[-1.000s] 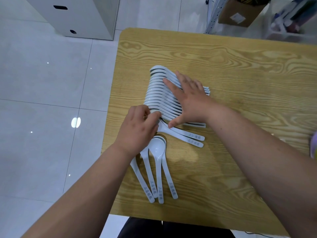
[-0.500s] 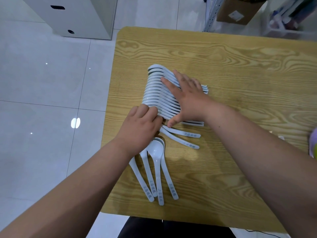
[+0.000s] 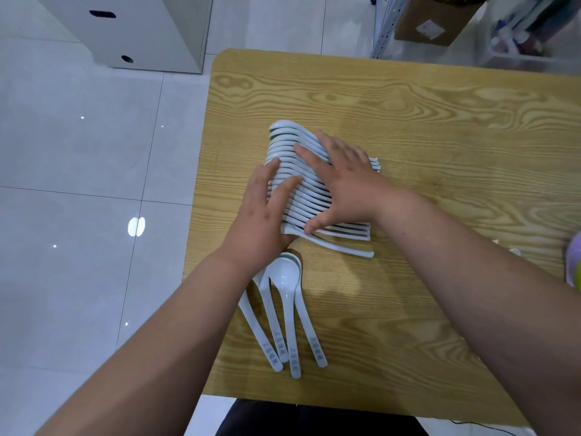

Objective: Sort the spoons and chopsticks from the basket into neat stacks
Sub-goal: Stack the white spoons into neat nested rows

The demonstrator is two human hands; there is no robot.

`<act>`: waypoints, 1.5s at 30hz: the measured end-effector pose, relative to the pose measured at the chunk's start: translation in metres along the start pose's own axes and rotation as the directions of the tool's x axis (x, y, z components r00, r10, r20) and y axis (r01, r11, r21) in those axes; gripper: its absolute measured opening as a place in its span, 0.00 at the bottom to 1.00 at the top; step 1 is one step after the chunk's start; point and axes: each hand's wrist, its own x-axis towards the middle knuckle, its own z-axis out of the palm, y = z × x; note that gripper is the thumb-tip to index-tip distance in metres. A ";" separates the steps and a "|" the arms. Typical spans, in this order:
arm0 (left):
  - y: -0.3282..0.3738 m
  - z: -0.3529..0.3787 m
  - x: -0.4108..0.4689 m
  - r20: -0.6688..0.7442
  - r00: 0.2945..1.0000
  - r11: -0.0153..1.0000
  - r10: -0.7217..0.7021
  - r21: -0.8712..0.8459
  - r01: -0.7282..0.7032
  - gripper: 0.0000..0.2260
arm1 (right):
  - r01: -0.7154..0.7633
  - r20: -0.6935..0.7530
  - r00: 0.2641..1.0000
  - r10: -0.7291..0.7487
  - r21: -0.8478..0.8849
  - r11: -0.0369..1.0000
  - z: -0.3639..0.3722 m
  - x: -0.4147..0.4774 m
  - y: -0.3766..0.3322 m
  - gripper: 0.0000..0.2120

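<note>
Spoons (image 3: 283, 146), white and nested one into the next, lay in a long row on the left part of the wooden table (image 3: 440, 136). Their bowls pointed toward nine o'clock and their handles toward three o'clock, and the row ran from twelve o'clock down to six.

The left hand (image 3: 264, 221) lay flat against the bowl side of the row, at its nine o'clock. Its fingers (image 3: 270, 174) were straight and rested on the spoon bowls, gripping nothing. The right hand (image 3: 345, 187) was spread flat on top of the handles, with its fingers reaching toward eleven o'clock. Its thumb (image 3: 317, 223) pressed on the near end of the row. The two hands sat close together, one on each side of the row, and neither was curled round a spoon.

At the six o'clock end, the last spoon (image 3: 339, 248) splayed slightly out of line, its handle angled toward four o'clock.

Four loose spoons (image 3: 284, 276) lay just below the left wrist, bowls overlapping and handles fanning toward six o'clock. Their handles carried grey print too small to read.

A purple object (image 3: 573, 265) showed at the frame edge at three o'clock; what it was could not be told. A white cabinet (image 3: 141, 29) stood on the tiled floor at eleven o'clock, and a cardboard box (image 3: 430, 20) sat at one o'clock.
</note>
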 end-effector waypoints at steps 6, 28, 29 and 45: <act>0.000 -0.008 0.000 0.128 0.984 0.980 -0.122 -0.141 0.140 0.50 | -0.045 -0.164 0.983 0.076 0.182 0.982 -0.005 0.013 0.001 0.49; -0.004 0.002 0.009 0.043 0.997 0.995 0.071 0.070 -0.074 0.45 | 0.019 -0.154 0.988 0.035 0.339 0.941 -0.011 0.018 0.013 0.45; -0.003 0.003 0.008 0.039 0.997 0.995 0.068 0.065 -0.071 0.44 | -0.009 -0.184 0.980 0.078 0.351 0.936 -0.014 0.025 0.012 0.39; 0.011 0.017 0.011 -0.018 0.999 0.991 0.035 0.127 -0.032 0.43 | -0.015 -0.272 0.960 0.064 0.179 0.984 -0.011 0.061 0.028 0.18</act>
